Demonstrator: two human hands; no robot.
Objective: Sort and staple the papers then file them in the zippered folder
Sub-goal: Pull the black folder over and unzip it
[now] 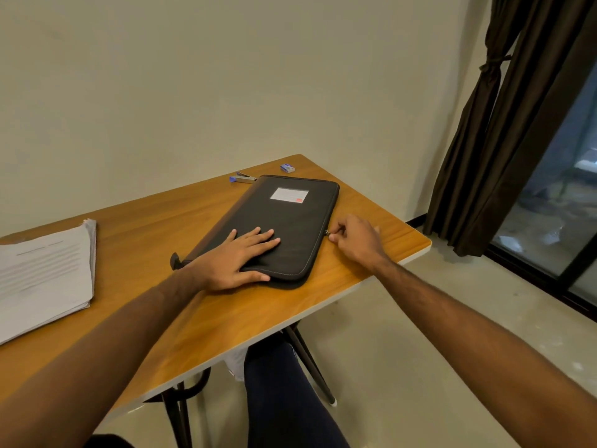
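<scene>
L grip (240, 255) flat; R grip (355, 239) prob. pinching.

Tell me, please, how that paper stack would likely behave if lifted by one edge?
The stack would probably sag, being loose thin sheets. Its right edge looks fanned and uneven, so sheets may well slide apart. It seems thick enough to feel fairly heavy, so lifting with both hands looks safer.

Nothing legible here: the white label (289, 194) on the black folder (274, 221) is too blurred, and the print on the paper stack (45, 273) smears into grey lines.
</scene>
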